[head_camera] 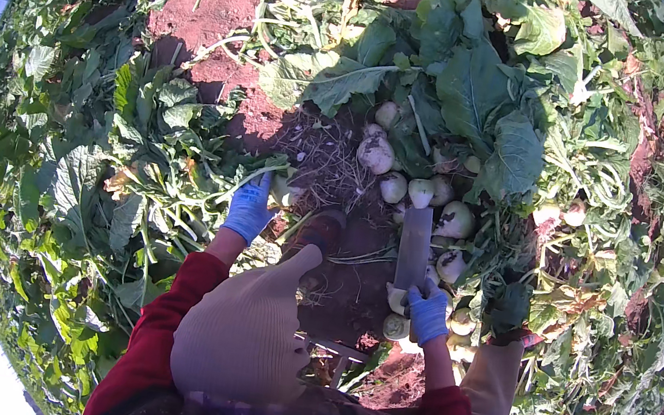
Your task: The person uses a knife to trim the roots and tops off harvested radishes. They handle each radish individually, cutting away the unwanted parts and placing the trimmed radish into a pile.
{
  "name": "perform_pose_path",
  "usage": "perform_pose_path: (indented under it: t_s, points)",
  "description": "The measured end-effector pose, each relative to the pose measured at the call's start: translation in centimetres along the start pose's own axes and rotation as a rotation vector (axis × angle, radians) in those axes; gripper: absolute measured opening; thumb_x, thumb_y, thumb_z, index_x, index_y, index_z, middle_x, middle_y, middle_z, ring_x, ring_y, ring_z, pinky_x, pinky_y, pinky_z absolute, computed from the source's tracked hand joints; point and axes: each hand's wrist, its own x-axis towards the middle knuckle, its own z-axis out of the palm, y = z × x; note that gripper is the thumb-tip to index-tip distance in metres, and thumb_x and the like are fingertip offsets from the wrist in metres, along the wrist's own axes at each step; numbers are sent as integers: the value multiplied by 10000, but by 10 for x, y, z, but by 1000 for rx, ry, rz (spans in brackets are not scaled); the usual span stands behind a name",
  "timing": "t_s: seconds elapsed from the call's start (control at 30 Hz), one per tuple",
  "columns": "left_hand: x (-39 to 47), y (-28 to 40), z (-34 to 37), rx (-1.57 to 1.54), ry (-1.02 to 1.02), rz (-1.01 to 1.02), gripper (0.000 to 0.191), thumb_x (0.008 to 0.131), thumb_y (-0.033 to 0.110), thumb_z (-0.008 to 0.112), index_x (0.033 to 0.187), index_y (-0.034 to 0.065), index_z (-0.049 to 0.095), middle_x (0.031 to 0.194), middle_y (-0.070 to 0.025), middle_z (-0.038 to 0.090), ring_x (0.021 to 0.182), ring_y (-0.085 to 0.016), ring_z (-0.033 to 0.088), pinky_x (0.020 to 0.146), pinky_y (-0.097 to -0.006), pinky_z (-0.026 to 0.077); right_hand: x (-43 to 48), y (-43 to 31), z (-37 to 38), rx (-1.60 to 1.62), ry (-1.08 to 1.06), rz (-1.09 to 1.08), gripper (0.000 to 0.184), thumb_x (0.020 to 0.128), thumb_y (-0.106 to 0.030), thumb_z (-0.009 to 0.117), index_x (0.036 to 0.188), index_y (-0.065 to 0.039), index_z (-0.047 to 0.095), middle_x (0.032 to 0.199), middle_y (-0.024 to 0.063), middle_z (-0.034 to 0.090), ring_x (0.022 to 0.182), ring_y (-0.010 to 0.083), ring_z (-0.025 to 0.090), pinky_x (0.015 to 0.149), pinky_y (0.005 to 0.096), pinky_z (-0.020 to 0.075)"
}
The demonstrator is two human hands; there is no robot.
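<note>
My right hand, in a blue glove, grips a broad rectangular cleaver. The blade points away from me, over a pile of pale round roots that look like turnips. Just past the blade's far end lies one white-and-green turnip. On the other side, my gloved left hand reaches into leafy stems beside another pale turnip. Its fingertips are partly covered by greens, so whether they hold the stems or the root cannot be told.
Cut turnip leaves are heaped beyond the pile. Thin root trimmings litter the soil between my hands. My shoe stands near the left hand. More leafy plants spread at left. Two turnips lie among greens at right.
</note>
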Motion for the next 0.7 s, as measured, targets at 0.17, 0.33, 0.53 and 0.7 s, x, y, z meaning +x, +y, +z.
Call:
perform_pose_path:
  t_s: [0.17, 0.33, 0.53, 0.7]
  points:
    - [17, -1, 16, 189, -86, -85, 454, 768, 231, 701, 1139, 18, 547, 1083, -168, 610, 1010, -334, 615, 815, -440, 513, 6, 22, 14, -178, -70, -96, 190, 900, -113, 601, 1036, 11, 649, 708, 61, 651, 579, 99, 578, 549, 295, 472]
    - [15, -40, -7, -349, -65, -351, 399, 711, 285, 760, 991, 61, 585, 823, -134, 671, 783, -341, 668, 712, -442, 533, 0, -1, 2, -230, -67, -107, 191, 911, -124, 606, 1041, 11, 640, 743, 72, 673, 585, 94, 583, 551, 285, 478]
    - [-108, -229, -28, -218, 155, -945, 573, 675, 338, 828, 1102, 17, 620, 1000, -153, 708, 907, -267, 689, 824, -366, 533, -1, -17, -2, -59, -50, -45, 205, 939, -144, 593, 1072, 4, 641, 760, 54, 669, 574, 59, 567, 519, 248, 464]
    - [-46, -86, -70, -1000, 190, -675, 726, 668, 121, 866, 1283, -3, 502, 1173, -127, 647, 1025, -200, 643, 903, -327, 527, 4, 3, -1, -170, 1, -91, 205, 913, -138, 613, 1057, 0, 660, 696, 62, 655, 584, 90, 598, 535, 280, 487]
